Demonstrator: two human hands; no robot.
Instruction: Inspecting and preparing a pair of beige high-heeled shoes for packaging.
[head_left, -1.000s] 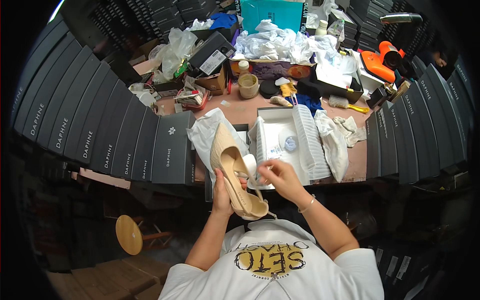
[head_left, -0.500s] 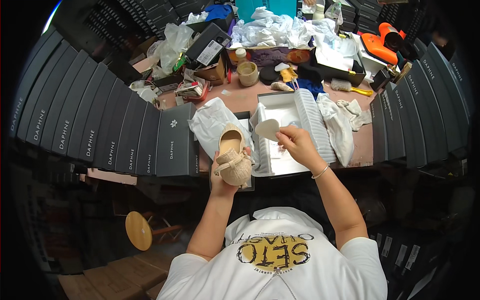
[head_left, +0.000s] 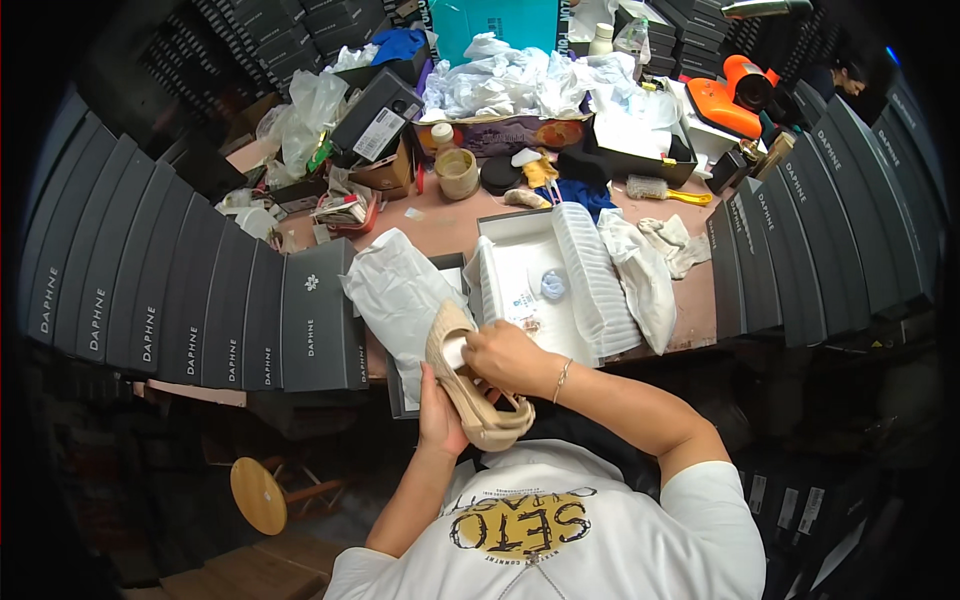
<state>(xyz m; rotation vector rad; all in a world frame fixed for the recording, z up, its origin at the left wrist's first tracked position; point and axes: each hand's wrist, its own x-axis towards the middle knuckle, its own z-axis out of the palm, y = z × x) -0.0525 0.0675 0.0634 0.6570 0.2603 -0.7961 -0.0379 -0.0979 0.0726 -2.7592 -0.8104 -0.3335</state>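
Note:
A beige shoe [head_left: 497, 430] with a strap or bow near its toe is gripped along its side by my left hand [head_left: 438, 418]. My right hand [head_left: 508, 357], fingers closed, reaches over the shoe's opening. Between those fingers and the heel end shows part of a white rounded pad [head_left: 455, 353], tucked into the shoe; its far edge is hidden. White tissue paper [head_left: 398, 290] spills from a dark box just beyond the shoe. Beside it lies an open box [head_left: 545, 325] with a white interior, a small pale-blue ball and a translucent ribbed sheet [head_left: 600, 290] along its right side.
Dark shoeboxes [head_left: 318, 320] stand in rows at left and right. Behind are a jar [head_left: 457, 175], a yellow-handled brush [head_left: 668, 192], crumpled paper [head_left: 505, 85] in a carton and an orange tool [head_left: 725, 105]. White cloth [head_left: 640, 290] lies right; a round stool [head_left: 258, 495] stands lower left.
My right hand has brought the white pad down and left into the shoe. My left hand has drawn the shoe closer and tilted it. The whole view has shifted somewhat.

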